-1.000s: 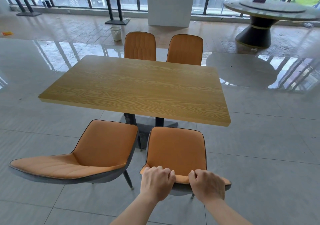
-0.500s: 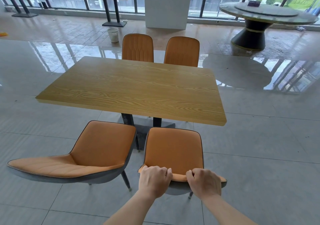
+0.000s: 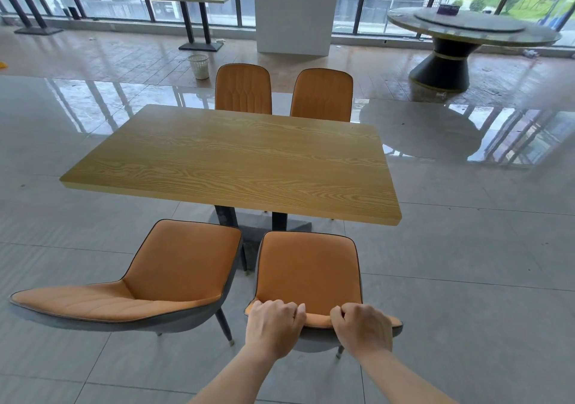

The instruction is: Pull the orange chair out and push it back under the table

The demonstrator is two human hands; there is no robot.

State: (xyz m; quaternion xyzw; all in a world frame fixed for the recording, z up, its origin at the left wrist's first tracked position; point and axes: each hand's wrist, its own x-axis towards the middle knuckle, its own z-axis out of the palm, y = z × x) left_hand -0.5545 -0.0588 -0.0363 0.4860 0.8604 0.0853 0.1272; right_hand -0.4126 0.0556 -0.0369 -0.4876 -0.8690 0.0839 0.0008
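We have both hands on the top edge of the backrest of the orange upholstered chair with the grey shell (image 3: 308, 274). Our left hand (image 3: 272, 326) is curled over the left part of that edge, fingers folded tight around the padding, and our right hand (image 3: 362, 329) does the same on the right part, so each grip is closed firmly on the chair. The two hands sit side by side with a short stretch of orange edge showing between them.

The chair stands on the grey tiled floor (image 3: 466, 279), its seat facing the rectangular wood-grain surface (image 3: 233, 164). The whole seat is in plain sight in front of the surface's near edge, with its front rim close to that edge and not tucked beneath it.

Just to the left stands a second orange chair (image 3: 174, 267), turned at an angle so its backrest swings out to the left. On the far side, two more orange chairs (image 3: 242, 89) stand upright side by side against the surface. Behind them we see a white wire waste basket (image 3: 198, 66) on the floor.
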